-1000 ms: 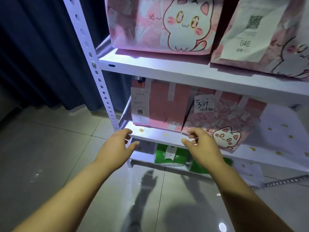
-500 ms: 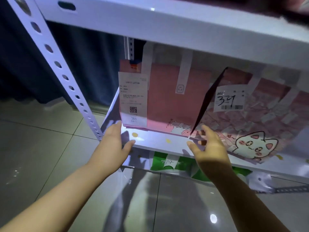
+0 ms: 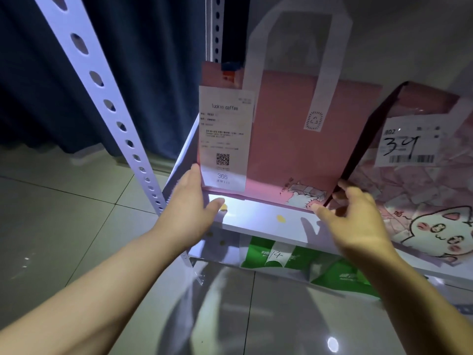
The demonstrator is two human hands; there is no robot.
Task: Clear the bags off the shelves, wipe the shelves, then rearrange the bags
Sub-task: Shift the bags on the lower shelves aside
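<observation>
A plain pink paper bag [image 3: 289, 139] with white handles and a long receipt numbered 366 stands upright on the white shelf [image 3: 258, 216]. My left hand [image 3: 189, 208] touches its lower left corner, fingers along the bag's side and thumb on the shelf. My right hand [image 3: 350, 221] reaches its lower right corner, fingers spread, slipping between it and the neighbouring pink cat-print bag [image 3: 419, 190] labelled 34. Neither hand has closed around the bag.
A perforated white upright [image 3: 102, 98] of the rack stands just left of my left hand. On the lowest shelf lie green bags [image 3: 276, 257], one labelled 14. A dark blue curtain [image 3: 122, 73] hangs behind, and grey floor tiles [image 3: 64, 226] lie to the left.
The view has dropped and closed in on the middle shelf. Both hands have moved forward from the shelf's front edge to the two bottom corners of the plain pink bag.
</observation>
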